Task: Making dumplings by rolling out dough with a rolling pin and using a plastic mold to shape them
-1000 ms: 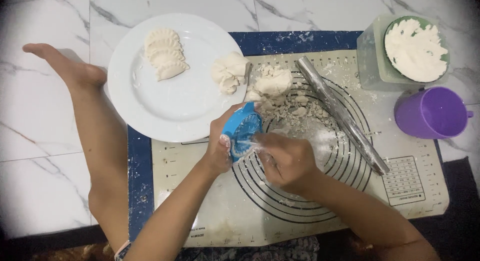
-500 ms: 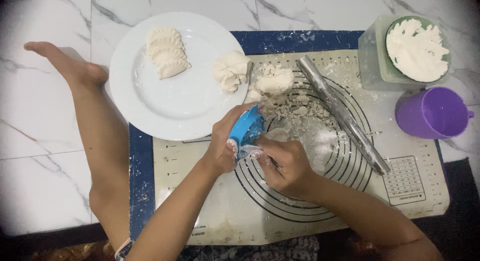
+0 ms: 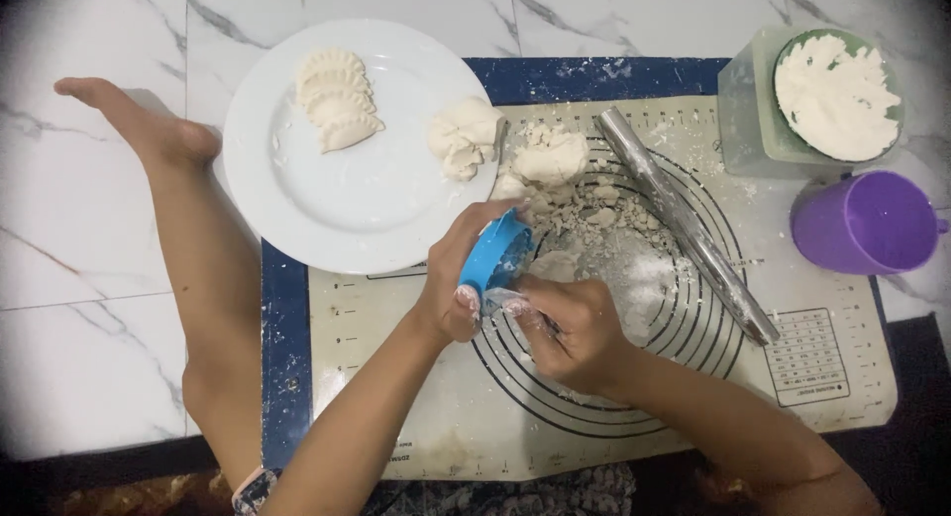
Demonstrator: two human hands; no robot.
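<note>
A blue plastic folding dumpling press [image 3: 493, 251] is gripped in the left hand [image 3: 458, 278], fingers curled shut around its outer shell, just above the beige silicone pastry mat [image 3: 416, 377] printed with black rings, beside the white round plate [image 3: 347, 219]. The press is held nearly closed and tilted on edge; its long axis runs from lower left to upper right, the curved rim pointing toward the loose pile of floury dough scraps [image 3: 594, 214]. The right hand [image 3: 570, 328] is pinched at the press's lower edge, fingers almost closed on what appears to be a thin strip of dough; exactly what is held cannot be told. Should the trim be pulled too hard, the sealed edge could be torn open; with floured fingers, the press could also slip. Three crimped pale dumplings [image 3: 335, 98] and a lump of dough [image 3: 464, 135] lie on the plate. A steel rolling pin [image 3: 684, 224] lies diagonally across the mat, a flour bowl [image 3: 837, 95] and purple plastic cup [image 3: 867, 224] beyond it.
</note>
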